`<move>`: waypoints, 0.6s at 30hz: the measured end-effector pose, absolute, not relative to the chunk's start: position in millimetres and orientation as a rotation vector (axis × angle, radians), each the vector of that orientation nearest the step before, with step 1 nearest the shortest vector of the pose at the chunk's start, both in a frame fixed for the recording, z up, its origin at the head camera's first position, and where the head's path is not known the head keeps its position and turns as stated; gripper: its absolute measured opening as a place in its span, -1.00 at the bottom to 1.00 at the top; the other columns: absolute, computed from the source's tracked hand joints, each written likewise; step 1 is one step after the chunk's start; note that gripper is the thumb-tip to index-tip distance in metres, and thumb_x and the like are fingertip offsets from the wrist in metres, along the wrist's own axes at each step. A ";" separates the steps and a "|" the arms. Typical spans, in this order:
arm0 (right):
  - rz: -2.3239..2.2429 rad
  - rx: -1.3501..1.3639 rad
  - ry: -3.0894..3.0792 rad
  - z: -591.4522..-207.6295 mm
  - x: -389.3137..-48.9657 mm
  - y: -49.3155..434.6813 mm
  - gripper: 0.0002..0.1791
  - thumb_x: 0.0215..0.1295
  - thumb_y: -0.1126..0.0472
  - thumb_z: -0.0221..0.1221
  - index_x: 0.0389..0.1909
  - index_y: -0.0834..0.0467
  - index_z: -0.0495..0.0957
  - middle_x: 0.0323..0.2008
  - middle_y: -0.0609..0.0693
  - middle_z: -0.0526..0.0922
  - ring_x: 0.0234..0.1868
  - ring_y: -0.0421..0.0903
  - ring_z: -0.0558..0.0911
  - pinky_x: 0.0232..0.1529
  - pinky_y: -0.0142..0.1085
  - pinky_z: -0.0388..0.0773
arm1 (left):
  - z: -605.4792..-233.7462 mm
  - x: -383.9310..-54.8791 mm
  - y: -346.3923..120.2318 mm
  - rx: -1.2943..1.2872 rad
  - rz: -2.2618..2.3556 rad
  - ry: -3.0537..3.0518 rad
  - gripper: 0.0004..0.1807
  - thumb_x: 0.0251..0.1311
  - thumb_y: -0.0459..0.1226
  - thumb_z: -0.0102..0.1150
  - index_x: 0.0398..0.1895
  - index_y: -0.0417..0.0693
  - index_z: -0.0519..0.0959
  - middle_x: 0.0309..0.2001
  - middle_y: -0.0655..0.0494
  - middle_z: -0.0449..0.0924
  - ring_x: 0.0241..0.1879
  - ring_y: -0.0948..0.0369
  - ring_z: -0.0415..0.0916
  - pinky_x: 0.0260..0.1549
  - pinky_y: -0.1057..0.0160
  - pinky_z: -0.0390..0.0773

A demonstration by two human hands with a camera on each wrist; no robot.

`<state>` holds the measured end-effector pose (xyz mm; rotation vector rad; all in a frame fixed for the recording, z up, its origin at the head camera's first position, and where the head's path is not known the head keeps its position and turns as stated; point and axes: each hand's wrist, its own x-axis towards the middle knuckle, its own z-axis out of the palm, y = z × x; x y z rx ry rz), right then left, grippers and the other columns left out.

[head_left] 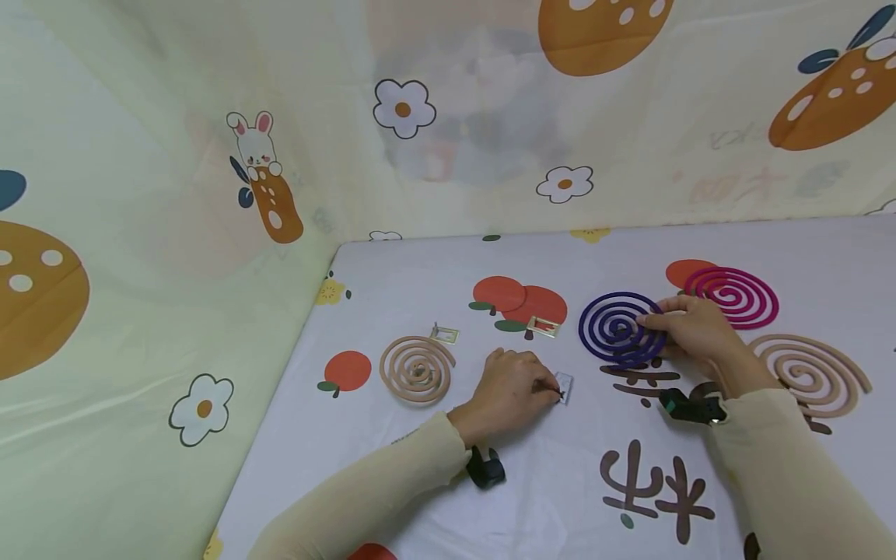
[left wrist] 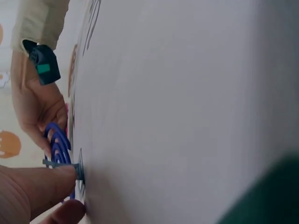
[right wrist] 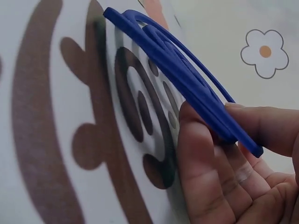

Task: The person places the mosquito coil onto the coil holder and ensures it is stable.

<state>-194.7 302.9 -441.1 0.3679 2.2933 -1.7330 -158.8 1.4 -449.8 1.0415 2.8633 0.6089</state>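
Observation:
In the head view my right hand [head_left: 693, 327] pinches the right edge of a dark blue mosquito coil [head_left: 619, 328]. The right wrist view shows the coil [right wrist: 173, 74] tilted above the table, thumb on one face and fingers beneath. My left hand [head_left: 511, 389] pinches the upright tab of a small metal coil stand [head_left: 565, 386], its flat base at the tabletop. In the left wrist view the stand's tab [left wrist: 60, 164] overlaps the blue coil behind it. Left of that hand lies a tan coil [head_left: 388, 372] with a bit of metal at its centre.
Two more small metal stands [head_left: 446, 335] lie behind the left hand, the other one [head_left: 543, 327] over a printed red fruit. A magenta coil [head_left: 766, 299] and another tan coil [head_left: 850, 381] lie at the right. Patterned cloth [head_left: 476, 202] hangs along the table's back and left.

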 end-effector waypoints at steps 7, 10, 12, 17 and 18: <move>-1.779 0.336 2.199 -445.8 -189.3 301.7 -0.65 0.50 0.16 0.24 0.06 0.28 0.37 -0.44 -0.21 0.71 -0.43 -0.27 0.72 -0.36 -0.34 0.71 | -450.5 -162.3 -6.1 1.194 0.581 2.732 -0.89 0.32 -0.14 0.41 -0.16 0.23 0.85 -0.10 0.34 0.69 0.02 0.33 0.48 0.29 0.06 0.31; -1.823 0.317 2.139 -448.2 -188.0 300.4 -0.68 0.51 0.19 0.23 0.05 0.26 0.36 -0.42 -0.20 0.70 -0.42 -0.26 0.73 -0.31 -0.32 0.73 | -450.5 -165.2 -9.1 1.286 0.549 2.670 -0.90 0.32 -0.13 0.41 -0.17 0.26 0.85 0.00 0.30 0.65 0.10 0.29 0.44 0.31 0.09 0.27; -1.843 0.309 2.109 -449.3 -186.9 299.8 -0.68 0.51 0.19 0.24 0.06 0.26 0.35 -0.40 -0.19 0.70 -0.41 -0.25 0.73 -0.29 -0.30 0.74 | -450.1 -167.4 -10.5 1.343 0.535 2.624 -0.90 0.32 -0.12 0.41 -0.16 0.26 0.84 0.09 0.27 0.64 0.16 0.25 0.42 0.28 0.14 0.27; -1.815 0.251 2.105 -451.8 -183.6 296.4 -0.44 0.45 0.20 0.31 0.27 0.36 0.28 -0.32 -0.19 0.73 -0.35 -0.20 0.77 -0.22 -0.25 0.75 | -447.0 -171.2 -12.4 1.455 0.519 2.508 -0.91 0.33 -0.13 0.41 -0.18 0.25 0.84 0.23 0.24 0.64 0.27 0.21 0.41 0.34 0.13 0.22; -1.807 0.238 2.102 -452.1 -183.1 295.8 -0.37 0.44 0.20 0.32 0.32 0.38 0.25 -0.30 -0.20 0.74 -0.33 -0.19 0.78 -0.22 -0.24 0.75 | -446.7 -171.9 -12.6 1.483 0.517 2.488 -0.92 0.32 -0.14 0.41 -0.19 0.25 0.84 0.22 0.25 0.66 0.27 0.22 0.42 0.36 0.12 0.21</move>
